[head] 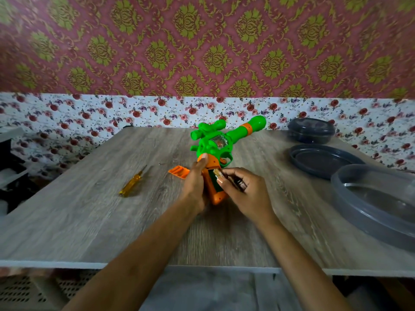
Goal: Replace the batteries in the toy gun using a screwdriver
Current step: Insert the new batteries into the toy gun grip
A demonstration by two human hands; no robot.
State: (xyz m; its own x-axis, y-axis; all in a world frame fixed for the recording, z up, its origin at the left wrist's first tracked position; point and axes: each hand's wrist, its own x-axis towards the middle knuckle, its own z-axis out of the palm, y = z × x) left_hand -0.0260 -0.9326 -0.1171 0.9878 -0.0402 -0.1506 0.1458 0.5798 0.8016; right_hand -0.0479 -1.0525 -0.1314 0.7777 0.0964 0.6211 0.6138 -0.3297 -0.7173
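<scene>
Toy gun (pixel 211 142) gripped by left hand (pixel 194 182); right hand (pixel 249 194) holds batteries (pixel 234 180), labels unreadable.

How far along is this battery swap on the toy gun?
Done: the orange battery cover is off, on the table near the screwdriver. In hand: the left hand steadies the toy gun; the right hand holds batteries at the open compartment. Left: seating batteries, screwing the cover back.
</scene>
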